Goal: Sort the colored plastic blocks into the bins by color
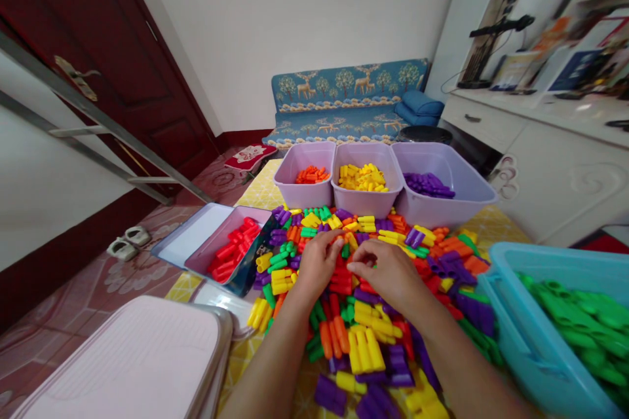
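Both the left hand (pixel 318 262) and the right hand (pixel 386 268) are held over the pile of toy pieces (pixel 341 285) in the middle of the frame. The fingers of each hand are bent in toward the thumb, but it cannot be told if a piece is pinched by either one. Red, orange, yellow, green and purple pieces are all mixed up under and around the hands. The pile is spread over a yellow cloth (pixel 263 183).

Just past the pile, three light purple bins are lined up. Orange pieces (pixel 313 175) are kept in the left bin (pixel 302 196), yellow pieces (pixel 362 177) in the middle bin (pixel 363 203), and purple pieces (pixel 428 185) in the right bin (pixel 442 207). At the left of the pile, red pieces (pixel 233 250) are held in an open box (pixel 204 253). At the lower right, green pieces (pixel 580 321) are heaped in a blue tub (pixel 525 340). A pale lid (pixel 132 360) is seen at the lower left.

Farther off, a blue sofa (pixel 344 85) with deer on it is set by the wall at the top middle, and a dark red door (pixel 98 13) is seen at the upper left.
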A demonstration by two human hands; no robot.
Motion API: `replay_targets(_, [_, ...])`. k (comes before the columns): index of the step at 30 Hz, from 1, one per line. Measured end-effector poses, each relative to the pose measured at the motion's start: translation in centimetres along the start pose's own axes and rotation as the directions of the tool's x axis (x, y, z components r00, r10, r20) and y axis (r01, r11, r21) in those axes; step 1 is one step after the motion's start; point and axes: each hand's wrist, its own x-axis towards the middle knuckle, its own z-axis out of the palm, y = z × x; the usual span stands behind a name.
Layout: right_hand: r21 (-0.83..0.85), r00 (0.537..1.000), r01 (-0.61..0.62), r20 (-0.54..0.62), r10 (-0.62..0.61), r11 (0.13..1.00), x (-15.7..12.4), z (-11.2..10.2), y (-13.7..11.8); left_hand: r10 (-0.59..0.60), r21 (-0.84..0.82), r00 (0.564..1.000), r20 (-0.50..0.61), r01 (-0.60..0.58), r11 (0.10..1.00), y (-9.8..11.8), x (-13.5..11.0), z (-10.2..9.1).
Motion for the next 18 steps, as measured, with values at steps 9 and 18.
replay_targets(9, [-0.146, 0.992, 0.104, 0.089, -0.092, 0.984, -0.5, 1.7, -0.2, 0.005, -0.052, 0.997, -0.077, -0.009, 0.999, 0.0, -0.5, -0.3])
replay_targets(18, [0.51, 0.995, -0.04, -0.056, 0.079, 0.859, 1.3, 2.6, 2.0, -0.054, -0.34, 0.995, -0.083, 0.023, 0.94, -0.4, -0.7, -0.1])
